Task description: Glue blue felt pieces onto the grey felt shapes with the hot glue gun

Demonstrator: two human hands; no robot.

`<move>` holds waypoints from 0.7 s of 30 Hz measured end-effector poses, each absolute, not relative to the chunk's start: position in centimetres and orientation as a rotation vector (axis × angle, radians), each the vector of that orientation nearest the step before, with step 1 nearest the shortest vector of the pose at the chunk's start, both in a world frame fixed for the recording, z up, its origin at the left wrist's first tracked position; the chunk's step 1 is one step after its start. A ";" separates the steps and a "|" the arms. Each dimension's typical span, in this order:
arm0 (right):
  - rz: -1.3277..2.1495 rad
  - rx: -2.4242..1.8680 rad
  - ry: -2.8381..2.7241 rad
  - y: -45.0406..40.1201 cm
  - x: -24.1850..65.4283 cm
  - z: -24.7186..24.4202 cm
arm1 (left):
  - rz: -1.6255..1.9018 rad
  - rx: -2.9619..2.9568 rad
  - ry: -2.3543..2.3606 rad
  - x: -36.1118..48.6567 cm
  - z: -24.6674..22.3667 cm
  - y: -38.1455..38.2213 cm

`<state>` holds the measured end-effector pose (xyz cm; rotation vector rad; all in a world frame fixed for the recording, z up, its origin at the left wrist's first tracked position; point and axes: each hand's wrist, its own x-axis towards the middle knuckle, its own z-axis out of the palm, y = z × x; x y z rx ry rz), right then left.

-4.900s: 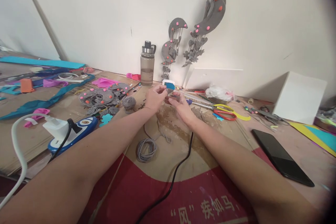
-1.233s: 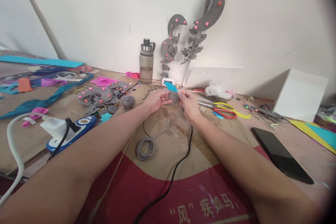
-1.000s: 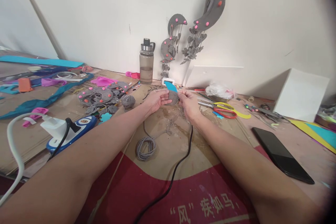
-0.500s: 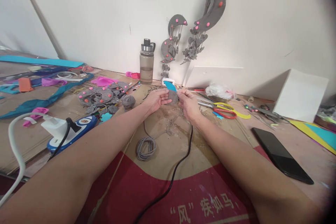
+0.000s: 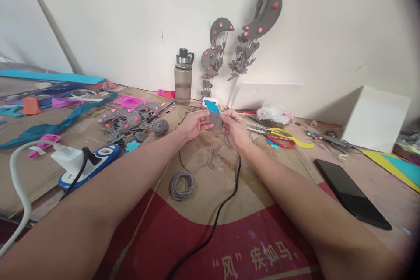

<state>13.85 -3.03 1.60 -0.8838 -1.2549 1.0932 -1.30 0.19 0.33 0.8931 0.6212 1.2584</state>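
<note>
Head view: hanging gray crescents [image 5: 269, 15], strung and dotted, appeared complete, beyond right hand [image 5: 235, 129]. Gray crescent heap [image 5: 131, 118] lay left of left hand [image 5: 194, 126]. Yarn coil [image 5: 180, 193] lay loose, nearer person than both hands. Gray piece [image 5: 215, 121]: positioned between hands; left fingers pinched left edge, right fingertips gripped right edge. Blue piece [image 5: 212, 106] met gray piece's upper edge, beside right fingertips. Judged progress: held pieces brought together, work apparently unfinished; fastening could not be confirmed.

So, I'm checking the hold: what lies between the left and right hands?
In the head view, a flat grey piece, with a blue piece at its upper edge, lies between the left hand and right hand.
</note>
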 end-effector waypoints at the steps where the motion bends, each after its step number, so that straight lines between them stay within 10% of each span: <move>1: 1.127 -0.866 -1.234 -3.1 13.8 1.6 | 1.254 0.900 0.614 -1.4 0.3 0.2; 21: 1.112 -0.833 -1.236 -3.2 13.6 1.2 | 1.275 0.890 0.567 -1.2 0.4 0.0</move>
